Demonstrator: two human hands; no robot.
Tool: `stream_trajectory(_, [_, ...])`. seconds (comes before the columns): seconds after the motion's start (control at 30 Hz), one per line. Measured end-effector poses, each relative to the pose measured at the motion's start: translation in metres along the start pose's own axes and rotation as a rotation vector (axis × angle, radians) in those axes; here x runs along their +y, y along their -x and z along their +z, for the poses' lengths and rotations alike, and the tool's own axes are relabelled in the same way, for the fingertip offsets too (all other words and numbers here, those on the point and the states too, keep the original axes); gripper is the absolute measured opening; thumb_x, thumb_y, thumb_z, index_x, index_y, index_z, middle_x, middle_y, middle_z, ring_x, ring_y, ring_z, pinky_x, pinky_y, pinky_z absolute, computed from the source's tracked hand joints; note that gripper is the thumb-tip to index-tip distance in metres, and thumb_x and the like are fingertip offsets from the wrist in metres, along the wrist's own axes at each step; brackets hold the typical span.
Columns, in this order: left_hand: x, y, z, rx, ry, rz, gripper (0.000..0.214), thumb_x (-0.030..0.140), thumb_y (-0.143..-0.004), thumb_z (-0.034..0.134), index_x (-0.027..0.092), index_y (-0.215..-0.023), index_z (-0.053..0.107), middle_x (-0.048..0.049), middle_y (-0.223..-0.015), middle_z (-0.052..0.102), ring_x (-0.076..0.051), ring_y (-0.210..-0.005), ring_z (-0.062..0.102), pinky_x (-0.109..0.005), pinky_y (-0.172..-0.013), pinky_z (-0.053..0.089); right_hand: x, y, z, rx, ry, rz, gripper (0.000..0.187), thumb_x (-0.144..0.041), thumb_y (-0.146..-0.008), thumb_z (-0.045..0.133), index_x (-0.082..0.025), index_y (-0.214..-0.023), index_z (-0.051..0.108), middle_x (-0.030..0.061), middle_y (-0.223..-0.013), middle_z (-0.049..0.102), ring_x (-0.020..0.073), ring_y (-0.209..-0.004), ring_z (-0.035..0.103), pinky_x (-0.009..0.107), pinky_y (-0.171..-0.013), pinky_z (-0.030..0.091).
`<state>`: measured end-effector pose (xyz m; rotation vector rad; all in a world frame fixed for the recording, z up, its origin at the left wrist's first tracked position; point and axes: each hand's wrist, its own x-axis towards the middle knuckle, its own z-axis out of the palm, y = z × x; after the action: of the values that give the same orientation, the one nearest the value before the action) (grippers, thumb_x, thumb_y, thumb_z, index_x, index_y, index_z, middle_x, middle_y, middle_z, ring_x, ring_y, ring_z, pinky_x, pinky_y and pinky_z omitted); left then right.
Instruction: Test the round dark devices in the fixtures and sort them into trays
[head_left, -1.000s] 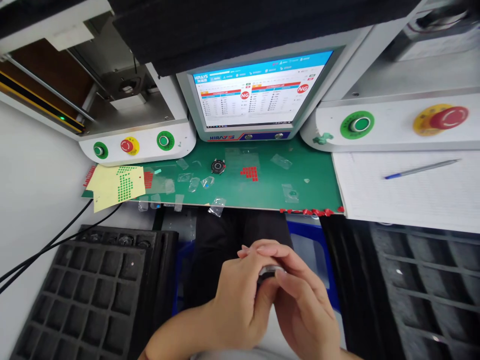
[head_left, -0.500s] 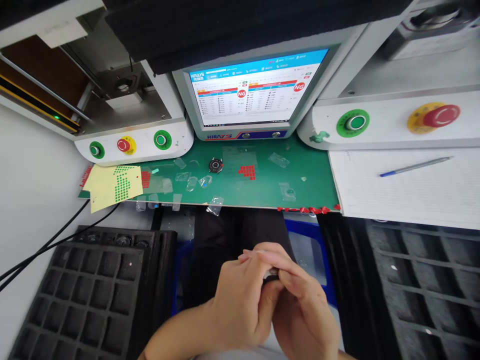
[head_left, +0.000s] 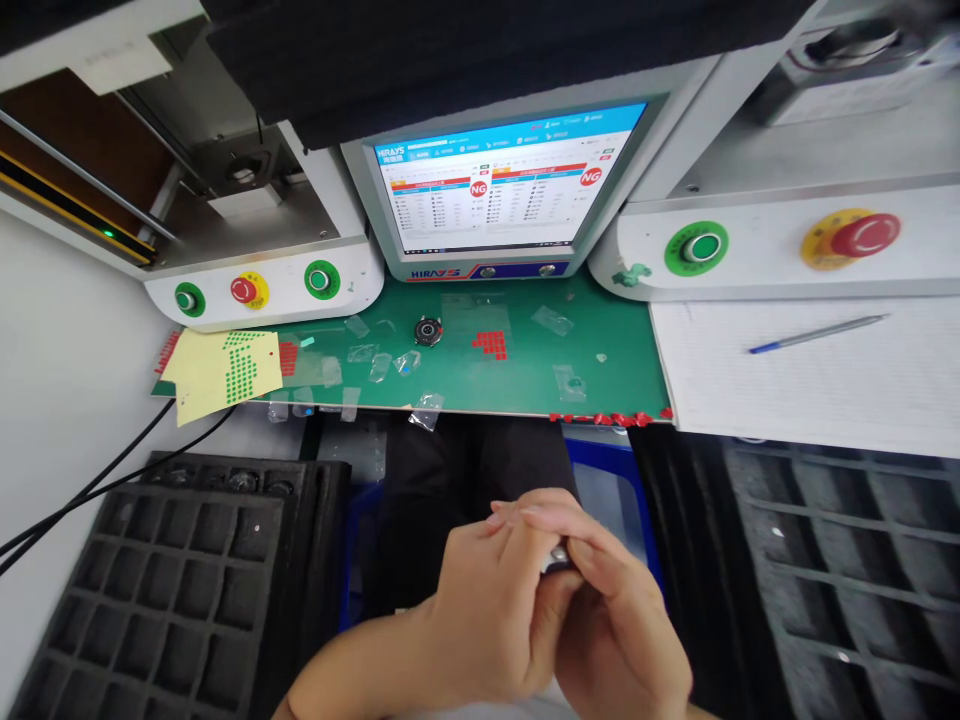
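Note:
Low in the middle of the view, my hands come together above my lap. My left hand (head_left: 491, 610) is closed, its fingers meeting those of my right hand (head_left: 626, 610), which is curled round from the other side. Between them they grip a small silver-and-black part (head_left: 556, 559). Only a sliver of it shows between thumbs and fingers; the rest is covered, so its exact kind cannot be made out. Beyond the hands, a round black watch case (head_left: 428, 331) lies face-down or back-up on the green mat (head_left: 517, 385).
A monitor (head_left: 517, 190) showing NG marks stands between two machines with green buttons (head_left: 703, 248) and red stops (head_left: 866, 236). Clear film scraps, red stickers (head_left: 491, 345), a yellow sticker sheet (head_left: 225, 375), and paper with a pen (head_left: 817, 335) lie about. Black compartment trays (head_left: 169, 560) flank my lap.
Both hands have shifted slightly right, and a bit more of the silver edge of the held part shows. The grip stays closed; the whole view has moved a little.

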<state>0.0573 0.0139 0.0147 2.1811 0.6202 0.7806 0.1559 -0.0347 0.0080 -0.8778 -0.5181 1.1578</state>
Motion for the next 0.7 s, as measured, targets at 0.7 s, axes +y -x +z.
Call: stream_trajectory(0.7, [-0.005, 0.001, 0.013, 0.017, 1.668, -0.681, 0.033, 0.046, -0.094, 0.058, 0.014, -0.085, 0.058, 0.0012, -0.055, 0.056, -0.006, -0.04, 0.039, -0.016, -0.044, 0.034, -0.007, -0.008, -0.035, -0.273, 0.412, -0.384, 0.049, -0.001, -0.07, 0.074, -0.028, -0.105, 0.052, 0.0054, -0.12, 0.07, 0.0242, -0.108, 0.069, 0.039, -0.09, 0.06])
